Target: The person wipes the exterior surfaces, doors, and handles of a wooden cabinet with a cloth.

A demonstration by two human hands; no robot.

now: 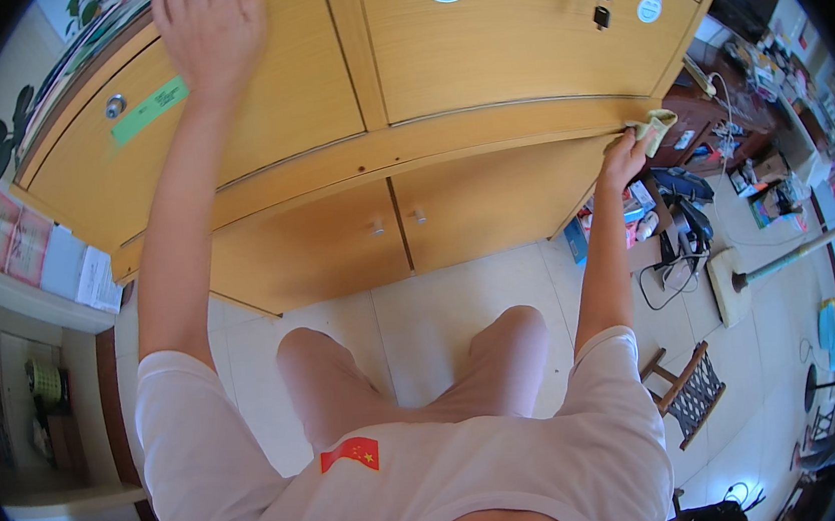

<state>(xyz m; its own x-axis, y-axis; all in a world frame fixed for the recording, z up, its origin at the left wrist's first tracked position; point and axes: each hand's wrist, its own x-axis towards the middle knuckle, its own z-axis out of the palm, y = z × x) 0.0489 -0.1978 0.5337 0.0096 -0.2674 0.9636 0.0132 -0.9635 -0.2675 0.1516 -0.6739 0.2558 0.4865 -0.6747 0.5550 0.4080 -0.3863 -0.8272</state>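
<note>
A wooden cabinet (316,150) with drawers above and two doors below stands before me. My left hand (211,32) lies against the top edge of the left drawer front (280,85), its fingertips cut off by the picture's edge; nothing shows in it. Near the cabinet's right end, my right hand (625,158) grips a folded yellowish cloth (659,128) at the ledge under the right drawer (503,49). Keys (601,17) hang from that drawer's lock. A green label (150,111) is stuck on the left drawer beside a lock (115,106).
Right of the cabinet are a box of packages (638,217), a bag (684,184) and loose cables (667,304). A mop (731,287) and a folding stool (690,394) are on the tiled floor. A shelf unit (22,298) stands at the left, and papers (92,47) lie on the cabinet top.
</note>
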